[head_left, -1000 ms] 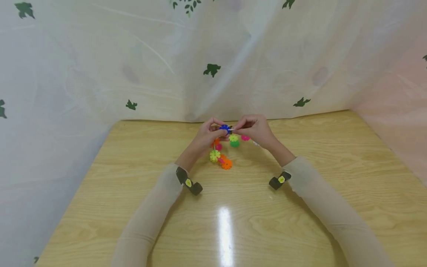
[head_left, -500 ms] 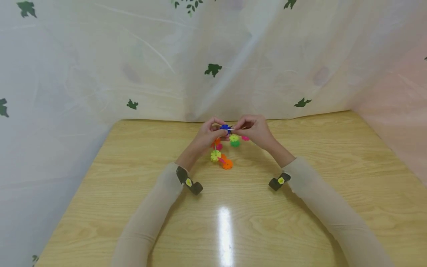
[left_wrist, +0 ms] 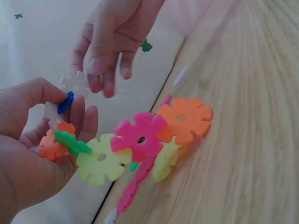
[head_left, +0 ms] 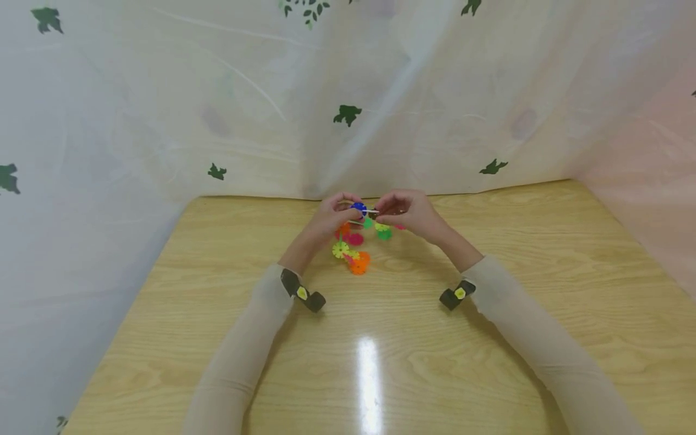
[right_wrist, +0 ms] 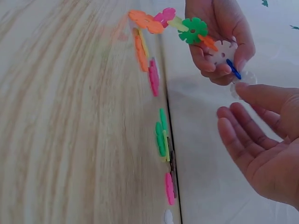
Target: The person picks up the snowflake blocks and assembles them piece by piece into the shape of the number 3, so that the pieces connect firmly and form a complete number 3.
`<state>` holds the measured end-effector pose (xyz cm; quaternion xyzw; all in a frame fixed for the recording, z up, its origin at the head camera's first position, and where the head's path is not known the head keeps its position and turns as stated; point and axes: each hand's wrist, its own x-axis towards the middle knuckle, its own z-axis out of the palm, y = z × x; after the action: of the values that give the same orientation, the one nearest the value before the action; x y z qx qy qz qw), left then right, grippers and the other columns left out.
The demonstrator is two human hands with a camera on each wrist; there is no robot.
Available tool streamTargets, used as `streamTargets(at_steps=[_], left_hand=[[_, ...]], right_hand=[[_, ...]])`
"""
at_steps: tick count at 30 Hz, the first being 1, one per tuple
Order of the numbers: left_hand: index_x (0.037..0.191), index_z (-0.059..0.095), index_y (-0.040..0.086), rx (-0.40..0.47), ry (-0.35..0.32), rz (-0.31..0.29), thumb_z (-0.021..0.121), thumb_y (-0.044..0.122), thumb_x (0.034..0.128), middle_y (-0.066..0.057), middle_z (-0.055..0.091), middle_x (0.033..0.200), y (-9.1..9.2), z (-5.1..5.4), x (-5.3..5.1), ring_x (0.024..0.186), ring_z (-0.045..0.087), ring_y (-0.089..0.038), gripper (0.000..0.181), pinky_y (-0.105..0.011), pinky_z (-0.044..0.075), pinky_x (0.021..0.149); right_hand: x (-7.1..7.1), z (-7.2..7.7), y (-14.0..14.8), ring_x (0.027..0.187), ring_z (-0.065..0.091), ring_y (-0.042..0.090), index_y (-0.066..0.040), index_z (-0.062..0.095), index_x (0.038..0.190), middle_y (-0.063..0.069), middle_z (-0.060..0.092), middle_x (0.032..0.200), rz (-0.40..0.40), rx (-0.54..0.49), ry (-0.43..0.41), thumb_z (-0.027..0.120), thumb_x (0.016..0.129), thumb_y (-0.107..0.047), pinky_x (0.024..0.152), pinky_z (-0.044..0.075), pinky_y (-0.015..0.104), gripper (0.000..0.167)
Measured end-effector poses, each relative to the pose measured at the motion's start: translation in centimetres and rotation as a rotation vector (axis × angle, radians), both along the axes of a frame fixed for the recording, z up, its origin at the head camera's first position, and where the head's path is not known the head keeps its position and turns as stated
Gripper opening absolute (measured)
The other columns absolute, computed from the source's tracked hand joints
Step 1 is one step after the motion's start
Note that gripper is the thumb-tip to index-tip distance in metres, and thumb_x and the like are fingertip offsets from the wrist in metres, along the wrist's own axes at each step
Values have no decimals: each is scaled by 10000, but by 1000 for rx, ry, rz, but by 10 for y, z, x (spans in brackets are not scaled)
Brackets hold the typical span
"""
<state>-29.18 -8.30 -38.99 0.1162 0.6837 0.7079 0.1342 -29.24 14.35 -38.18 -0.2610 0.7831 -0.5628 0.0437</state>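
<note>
the person's left hand [head_left: 329,219] grips a chain [left_wrist: 112,165] of slotted discs by a pale disc [right_wrist: 223,52], up near the table's [head_left: 413,338] far edge. the chain runs out toward the person. on that pale disc sits a blue disc [left_wrist: 66,102], then a clear disc [left_wrist: 74,83]. the right hand [head_left: 411,211] has its fingers loosely parted by the clear disc, a fingertip against it. below lies a green disc [head_left: 384,234].

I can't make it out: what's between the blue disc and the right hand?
A translucent disc lies between the blue disc and right hand in the left wrist view.
</note>
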Motion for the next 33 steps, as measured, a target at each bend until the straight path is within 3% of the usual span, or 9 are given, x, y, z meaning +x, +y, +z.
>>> streamTargets(at_steps=[4,9,15,17,24,27,33], left_hand=[[1121,586,44,-41,-25,8,595,-25,966,-62,671,937,-7,2,-3,986,682,-389,170,-528,569,982],[1105,593,79,-119,-29,-6,605,9,965,-163,693,1020,-16,3,-5,922,715,-278,157,-416,625,905],[1141,580,59,-110,-30,-12,581,13,982,-351,588,1234,-22,5,-5,1119,624,-462,166,-305,624,847],[1142,576,56,-102,-35,-7,577,6,981,-329,594,1215,-23,5,-5,1140,603,-478,169,-310,621,862],[1140,575,36,-89,-27,10,569,-3,979,-46,652,944,-23,7,-5,1085,599,-448,166,-478,580,996],[1132,574,34,-84,-21,15,563,-6,984,-44,648,933,-23,8,-4,1082,596,-454,154,-491,579,999],[1130,578,44,-81,-10,11,561,-6,989,-90,649,986,-26,7,-6,1089,596,-461,150,-399,619,920]], right_hand=[[-1,-1,1,884,691,155,100,651,1168,244,706,1075,41,73,-52,772,886,-22,789,606,220,330],[2,-6,-3,896,708,187,100,669,1146,225,733,1032,153,226,-98,738,904,-2,802,609,242,272],[7,-15,-10,901,703,183,58,704,1114,183,745,1029,273,347,-131,778,880,-33,801,611,254,262],[8,-19,-12,885,693,164,52,712,1101,178,744,1020,286,359,-110,797,866,-43,797,607,246,267],[8,-23,-19,852,623,143,24,727,1114,155,719,992,346,394,-41,817,848,-66,755,553,197,295],[8,-21,-21,823,580,154,15,725,1134,149,694,967,390,420,-15,823,848,-89,718,517,198,320],[8,-14,-25,812,534,155,13,715,1166,130,652,956,415,469,-19,807,865,-93,714,490,202,332]])
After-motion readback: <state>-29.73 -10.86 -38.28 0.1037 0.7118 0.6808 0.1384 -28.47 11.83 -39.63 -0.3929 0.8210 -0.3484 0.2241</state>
